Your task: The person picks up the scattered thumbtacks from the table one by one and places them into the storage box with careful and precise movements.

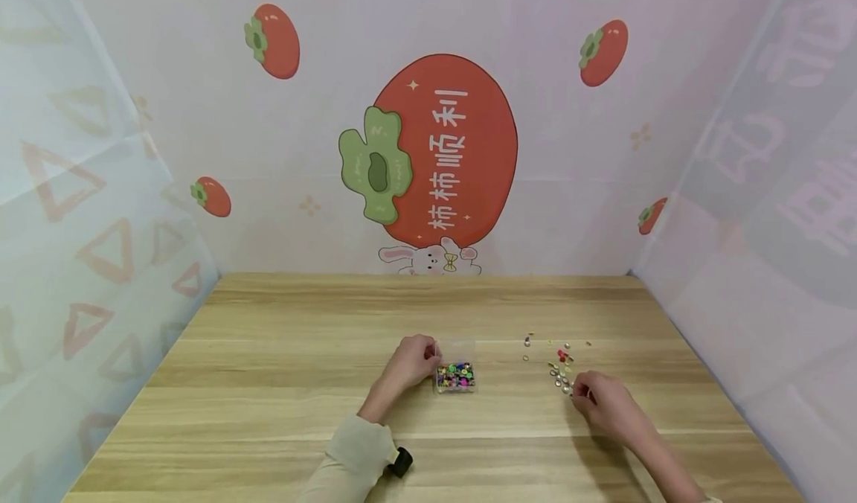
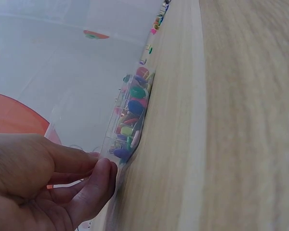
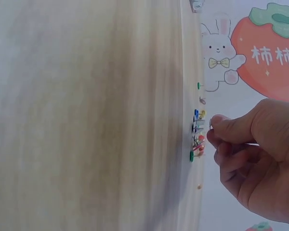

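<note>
A small clear plastic box [image 1: 457, 378] filled with colourful thumbtacks stands on the table, its transparent lid [image 1: 458, 350] raised at the back. At its left side my left hand [image 1: 413, 359] pinches the edge between thumb and fingers. In the left wrist view, green, blue, purple and pink tacks [image 2: 136, 107] show through the box wall. Loose thumbtacks [image 1: 561, 378] lie scattered to the right of the box. Beside the front of this scatter is my right hand [image 1: 608, 405]. Its thumb and forefinger pinch a small silvery thumbtack [image 3: 211, 124], mostly hidden by the fingertips.
The wood-grain table [image 1: 268, 384] is bounded by a printed cloth backdrop [image 1: 321, 116] and by cloth sides at left and right. A few stray tacks [image 1: 527, 342] lie between the box and the main scatter. A black item [image 1: 401, 462] sits at the left wrist.
</note>
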The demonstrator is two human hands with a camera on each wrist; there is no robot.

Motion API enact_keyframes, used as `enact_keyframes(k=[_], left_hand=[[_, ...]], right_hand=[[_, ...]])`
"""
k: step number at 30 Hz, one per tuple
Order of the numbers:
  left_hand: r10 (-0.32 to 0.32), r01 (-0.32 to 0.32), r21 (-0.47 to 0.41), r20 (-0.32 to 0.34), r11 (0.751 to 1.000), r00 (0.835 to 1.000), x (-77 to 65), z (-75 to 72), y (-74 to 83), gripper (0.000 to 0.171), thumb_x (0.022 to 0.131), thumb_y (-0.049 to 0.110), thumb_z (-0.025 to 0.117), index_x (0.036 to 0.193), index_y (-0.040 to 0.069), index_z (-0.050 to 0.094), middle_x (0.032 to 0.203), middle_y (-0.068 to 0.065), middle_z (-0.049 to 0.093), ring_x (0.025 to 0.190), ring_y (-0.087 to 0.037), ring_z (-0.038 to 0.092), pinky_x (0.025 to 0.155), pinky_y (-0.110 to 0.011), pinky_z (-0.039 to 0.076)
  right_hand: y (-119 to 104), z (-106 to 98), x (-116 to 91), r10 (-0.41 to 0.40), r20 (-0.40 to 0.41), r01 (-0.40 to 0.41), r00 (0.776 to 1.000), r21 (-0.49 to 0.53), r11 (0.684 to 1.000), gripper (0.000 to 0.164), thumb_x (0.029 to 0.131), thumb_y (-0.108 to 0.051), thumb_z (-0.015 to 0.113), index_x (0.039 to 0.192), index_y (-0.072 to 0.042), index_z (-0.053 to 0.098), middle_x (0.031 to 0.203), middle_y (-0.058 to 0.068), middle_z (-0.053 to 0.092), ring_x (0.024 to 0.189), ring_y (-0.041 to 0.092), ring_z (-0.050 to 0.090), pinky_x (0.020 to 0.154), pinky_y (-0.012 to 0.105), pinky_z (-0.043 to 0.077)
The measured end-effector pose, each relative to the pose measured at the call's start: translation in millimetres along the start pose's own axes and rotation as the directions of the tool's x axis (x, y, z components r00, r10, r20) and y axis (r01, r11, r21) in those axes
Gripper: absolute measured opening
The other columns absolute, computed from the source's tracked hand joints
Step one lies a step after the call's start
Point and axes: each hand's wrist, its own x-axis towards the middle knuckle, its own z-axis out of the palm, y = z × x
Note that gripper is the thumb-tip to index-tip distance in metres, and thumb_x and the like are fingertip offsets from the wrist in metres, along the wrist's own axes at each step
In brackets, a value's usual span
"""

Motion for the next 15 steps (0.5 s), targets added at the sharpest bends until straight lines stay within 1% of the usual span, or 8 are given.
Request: enact_keyframes(k=[5,9,12,15], left_hand=[[-0.007,0.007,-0.010,0.007,1.000,1.000,0.0,-1.5,1.8,0.012,0.093,0.002,0.063,0.083,0.004,0.067,0.070,-0.002,0.061,0.060,-0.009,0.051,0.054,-0.020,0.041],[-0.009,0.009,0.004,0.003,1.000,1.000,0.5,-1.1,1.4,0.012,0.093,0.002,0.063,0.082,0.004,0.067,0.070,-0.002,0.061,0.060,-0.009,0.050,0.054,-0.020,0.040],[-0.006,0.006,0.013,0.000,1.000,1.000,0.5,-0.4,0.8,0.011,0.093,0.002,0.064,0.082,0.004,0.067,0.070,-0.002,0.061,0.060,-0.009,0.049,0.054,-0.020,0.040],[-0.001,0.001,0.011,0.000,1.000,1.000,0.7,0.1,0.0,0.012,0.093,0.002,0.064,0.082,0.004,0.067,0.069,-0.002,0.061,0.060,-0.010,0.050,0.054,-0.020,0.040]], right_hand=[[-5.6,-0.3,3.0,0.012,0.002,-0.012,1.000,0.008,1.000,0.021,0.077,0.006,0.070,0.075,-0.013,0.063,0.069,-0.006,0.056,0.063,0.003,0.045,0.058,0.021,0.041],[-11.5,0.3,5.5,0.032,0.003,-0.032,0.999,0.024,0.999,0.017,0.079,0.005,0.071,0.078,-0.011,0.065,0.071,-0.005,0.061,0.065,0.004,0.050,0.060,0.021,0.044],[-15.2,1.4,8.0,0.024,-0.015,-0.024,1.000,0.034,0.999,0.017,0.079,0.005,0.070,0.079,-0.012,0.065,0.071,-0.005,0.062,0.066,0.003,0.052,0.060,0.021,0.046],[-18.7,1.9,10.4,0.003,-0.030,-0.001,1.000,0.052,0.999,0.017,0.080,0.005,0.069,0.080,-0.012,0.065,0.070,-0.007,0.059,0.065,0.001,0.049,0.059,0.021,0.044]])
